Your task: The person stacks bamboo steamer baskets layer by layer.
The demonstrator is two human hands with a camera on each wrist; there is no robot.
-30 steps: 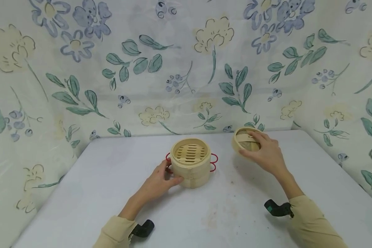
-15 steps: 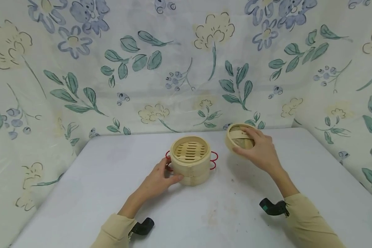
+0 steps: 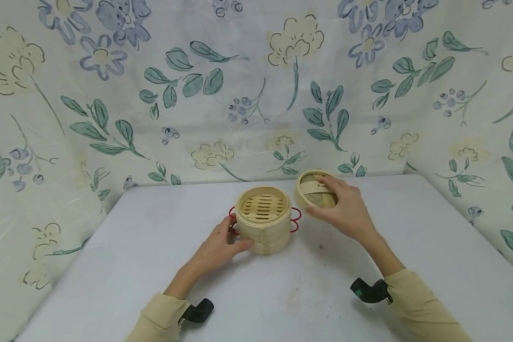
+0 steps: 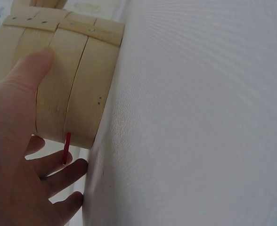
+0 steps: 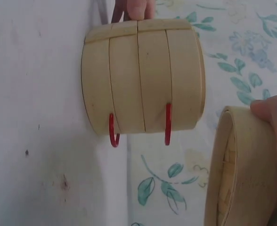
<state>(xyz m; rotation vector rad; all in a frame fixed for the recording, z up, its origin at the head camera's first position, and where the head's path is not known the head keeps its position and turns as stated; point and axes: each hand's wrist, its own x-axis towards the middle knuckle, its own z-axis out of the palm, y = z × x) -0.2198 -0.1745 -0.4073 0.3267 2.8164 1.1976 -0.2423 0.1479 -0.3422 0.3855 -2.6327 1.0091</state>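
Observation:
A stacked bamboo steamer (image 3: 265, 237) with red loop handles stands upright on the white table, its slatted inside visible from above. My left hand (image 3: 218, 247) holds it at the left side: the thumb lies on the front wall, and the other fingers reach round by a red handle (image 4: 67, 148). Just right of the steamer, my right hand (image 3: 342, 206) grips the round bamboo lid (image 3: 313, 187) by its rim, tilted and raised off the table. The right wrist view shows a gap between the lid (image 5: 254, 165) and the steamer (image 5: 138, 80).
The white table (image 3: 154, 228) carries small dark specks and faint stains in front of the steamer. A floral sheet (image 3: 248, 95) hangs behind and at both sides. Black wrist cameras (image 3: 369, 290) sit below the beige sleeves.
My right hand has carried the lid leftward, closer to the steamer. The left hand and the steamer stay in place.

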